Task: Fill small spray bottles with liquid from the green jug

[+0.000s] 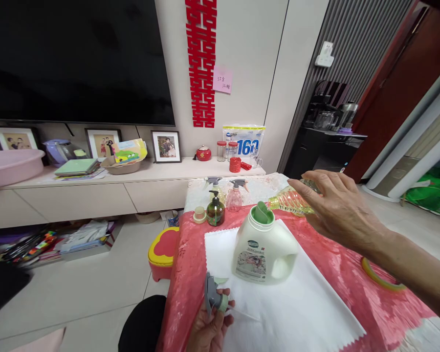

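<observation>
My right hand (330, 200) is closed round a clear yellow bottle (291, 201), tipped almost level with its neck at the mouth of a white detergent jug (266, 252). A green spout (263, 214) shows inside the jug's opening. The jug stands upright on a white cloth (293, 313). In front of it, my left hand (214, 322) grips a grey trigger spray head (214, 296) with a pale green collar and a thin clear tube. Whether liquid flows from the bottle cannot be made out.
A green pump bottle (215, 214), a pale cap (199, 215) and a pink spray bottle (234, 198) stand behind the jug on the red tablecloth (190, 274). Yellow tape (377, 278) lies to the right. A yellow-and-red stool (165, 254) stands left of the table.
</observation>
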A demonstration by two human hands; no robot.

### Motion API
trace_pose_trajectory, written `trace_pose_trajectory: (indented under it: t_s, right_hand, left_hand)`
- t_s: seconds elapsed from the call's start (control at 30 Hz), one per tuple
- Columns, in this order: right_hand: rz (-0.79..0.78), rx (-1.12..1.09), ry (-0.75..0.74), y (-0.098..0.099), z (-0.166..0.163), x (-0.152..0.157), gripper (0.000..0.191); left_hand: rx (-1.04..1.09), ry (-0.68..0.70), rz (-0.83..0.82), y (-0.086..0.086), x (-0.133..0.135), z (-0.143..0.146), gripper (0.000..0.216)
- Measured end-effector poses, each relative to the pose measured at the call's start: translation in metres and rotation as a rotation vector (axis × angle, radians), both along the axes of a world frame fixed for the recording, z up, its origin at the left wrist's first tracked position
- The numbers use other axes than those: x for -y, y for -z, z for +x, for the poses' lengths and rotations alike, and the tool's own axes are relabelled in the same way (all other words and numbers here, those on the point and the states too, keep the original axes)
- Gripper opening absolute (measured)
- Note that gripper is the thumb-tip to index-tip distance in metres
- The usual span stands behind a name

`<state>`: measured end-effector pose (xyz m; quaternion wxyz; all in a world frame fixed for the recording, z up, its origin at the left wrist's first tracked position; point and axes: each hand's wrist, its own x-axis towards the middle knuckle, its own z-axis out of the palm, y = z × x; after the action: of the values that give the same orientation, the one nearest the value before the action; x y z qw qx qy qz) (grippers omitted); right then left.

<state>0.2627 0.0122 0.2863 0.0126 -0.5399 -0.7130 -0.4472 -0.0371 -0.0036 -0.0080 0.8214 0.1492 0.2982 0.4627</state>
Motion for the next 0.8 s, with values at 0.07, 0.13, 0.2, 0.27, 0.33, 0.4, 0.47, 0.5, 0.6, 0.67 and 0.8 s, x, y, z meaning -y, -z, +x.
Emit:
trace_pose_trajectory:
  t_s: [0.07, 0.13, 0.2, 0.27, 0.33, 0.4, 0.47, 0.5, 0.6, 0.67, 0.8]
  right_hand:
    - [0.006, 0.009, 0.004, -0.001, -0.001, 0.000, 0.058]
    - [0.004, 0.019, 0.007, -0.002, -0.002, -0.001, 0.060]
    - [0.002, 0.030, 0.007, -0.004, -0.003, -0.002, 0.061]
    - [0.003, 0.043, 0.007, -0.005, -0.004, -0.002, 0.063]
    - [0.008, 0.060, 0.004, -0.006, -0.004, -0.002, 0.065]
    - [0.014, 0.078, 0.000, -0.007, -0.005, -0.002, 0.064]
    - [0.013, 0.093, -0.008, -0.008, -0.006, -0.002, 0.063]
    - [0.010, 0.101, -0.010, -0.009, -0.007, -0.002, 0.063]
    - [0.003, 0.123, -0.011, -0.010, -0.009, -0.003, 0.063]
    - [0.008, 0.138, -0.010, -0.011, -0.010, -0.004, 0.061]
    - [0.026, 0.166, -0.013, -0.014, -0.012, -0.004, 0.055]
  left_hand:
    - [0.002, 0.002, 0.006, 0.001, 0.000, 0.000, 0.049]
    - [0.002, 0.006, 0.010, 0.001, 0.000, -0.001, 0.053]
    - [-0.001, 0.012, 0.010, 0.001, 0.000, -0.001, 0.055]
    - [-0.007, 0.013, 0.009, 0.000, 0.000, -0.001, 0.056]
    - [-0.014, 0.007, 0.009, 0.000, 0.000, 0.000, 0.057]
    - [-0.019, 0.002, 0.008, 0.000, 0.000, 0.000, 0.059]
    - [-0.024, -0.001, 0.010, 0.000, 0.000, 0.001, 0.059]
    - [-0.026, -0.001, 0.012, 0.000, 0.000, 0.001, 0.057]
    - [-0.027, 0.009, 0.016, 0.000, 0.000, 0.000, 0.053]
    - [-0.024, 0.016, 0.012, -0.001, 0.000, 0.000, 0.052]
    - [-0.007, 0.007, 0.001, -0.002, 0.000, 0.000, 0.056]
